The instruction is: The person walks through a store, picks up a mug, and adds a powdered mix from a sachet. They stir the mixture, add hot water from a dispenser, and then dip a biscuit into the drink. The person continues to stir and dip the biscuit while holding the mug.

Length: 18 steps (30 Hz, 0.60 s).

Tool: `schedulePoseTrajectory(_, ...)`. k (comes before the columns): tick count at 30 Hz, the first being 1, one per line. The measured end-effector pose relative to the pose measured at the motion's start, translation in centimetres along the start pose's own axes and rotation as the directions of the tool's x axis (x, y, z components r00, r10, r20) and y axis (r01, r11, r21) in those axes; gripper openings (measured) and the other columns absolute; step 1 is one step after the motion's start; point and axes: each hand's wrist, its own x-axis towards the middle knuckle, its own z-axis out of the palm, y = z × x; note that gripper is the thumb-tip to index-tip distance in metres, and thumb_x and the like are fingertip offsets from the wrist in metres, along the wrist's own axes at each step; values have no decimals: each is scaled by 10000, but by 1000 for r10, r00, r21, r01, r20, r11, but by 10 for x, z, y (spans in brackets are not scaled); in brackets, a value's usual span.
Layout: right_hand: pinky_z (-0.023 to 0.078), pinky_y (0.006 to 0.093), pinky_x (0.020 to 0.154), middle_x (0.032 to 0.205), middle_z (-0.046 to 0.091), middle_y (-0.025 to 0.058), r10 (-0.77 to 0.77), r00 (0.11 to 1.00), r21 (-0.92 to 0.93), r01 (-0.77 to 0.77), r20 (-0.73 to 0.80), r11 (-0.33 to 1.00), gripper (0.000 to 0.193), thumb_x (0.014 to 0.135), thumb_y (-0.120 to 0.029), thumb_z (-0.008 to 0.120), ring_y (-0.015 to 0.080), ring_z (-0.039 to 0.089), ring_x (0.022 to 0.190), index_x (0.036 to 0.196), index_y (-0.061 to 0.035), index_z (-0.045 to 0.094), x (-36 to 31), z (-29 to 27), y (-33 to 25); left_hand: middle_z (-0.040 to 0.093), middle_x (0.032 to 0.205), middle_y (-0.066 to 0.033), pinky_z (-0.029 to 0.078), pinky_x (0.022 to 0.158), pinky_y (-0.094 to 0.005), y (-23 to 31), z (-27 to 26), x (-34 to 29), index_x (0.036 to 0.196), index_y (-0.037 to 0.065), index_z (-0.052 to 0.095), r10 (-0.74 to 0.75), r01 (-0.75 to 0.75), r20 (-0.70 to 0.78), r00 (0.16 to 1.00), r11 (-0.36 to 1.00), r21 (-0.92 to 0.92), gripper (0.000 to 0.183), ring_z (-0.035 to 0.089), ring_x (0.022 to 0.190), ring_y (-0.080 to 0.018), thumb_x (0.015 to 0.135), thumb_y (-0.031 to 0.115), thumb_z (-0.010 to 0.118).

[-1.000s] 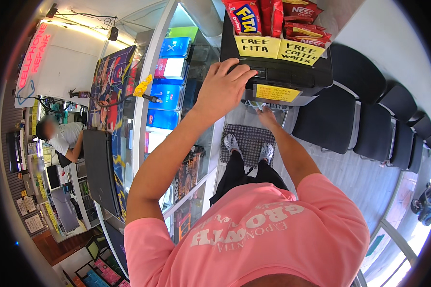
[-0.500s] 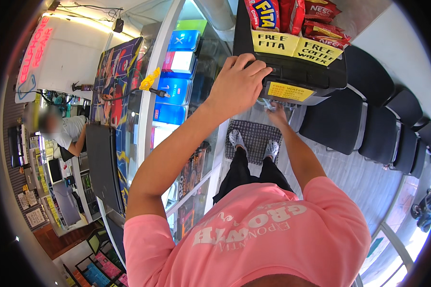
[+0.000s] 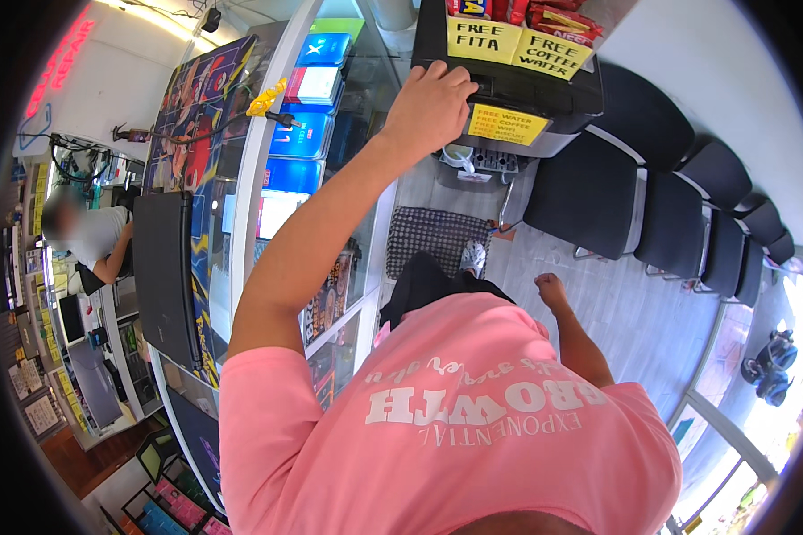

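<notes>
My left hand (image 3: pixel 431 105) lies on the front top edge of a black water dispenser (image 3: pixel 519 86), its fingers slightly bent and apart. Beneath the dispenser's front, a pale cup (image 3: pixel 459 159) stands at the drip tray (image 3: pixel 495 163), partly hidden by the body above. A small white piece shows at the cup's rim; I cannot make out its kind. Away from the dispenser, my right hand (image 3: pixel 550 290) hangs over the grey floor with its fingers curled in. Nothing shows in it.
Snack packets (image 3: pixel 558 22) sit behind yellow signs on the dispenser. Black chairs (image 3: pixel 584 198) line the right wall. A glass display case (image 3: pixel 285 178) with blue boxes stands at my left. A checked mat (image 3: pixel 433 242) lies underfoot. A person (image 3: pixel 94 236) sits behind the counter.
My right hand has left the cup area under the dispenser and drawn back toward my right side. The cup is now in plain view. My left hand stays on the dispenser.
</notes>
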Motion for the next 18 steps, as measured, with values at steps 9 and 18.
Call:
schedulePoseTrajectory(9,562,349,714,995,735,102,290,956,439,-240,-50,866,335,934,-241,637,196,685,793,1140,12,714,-103,30,-9,644,1113,-39,554,848,-430,-4,11,-6,1218,112,716,-28,28,3,1000,995,-100,297,703,876,-260,956,130,576)
schedulePoseTrajectory(18,563,333,731,1025,740,112,267,964,430,-237,-10,871,351,949,-247,592,215,698,800,1158,10,705,-155,71,0,653,1168,-39,599,765,-429,-7,18,-4,1198,118,714,-33,27,-41,999,989,-149,289,732,842,-268,947,143,574)
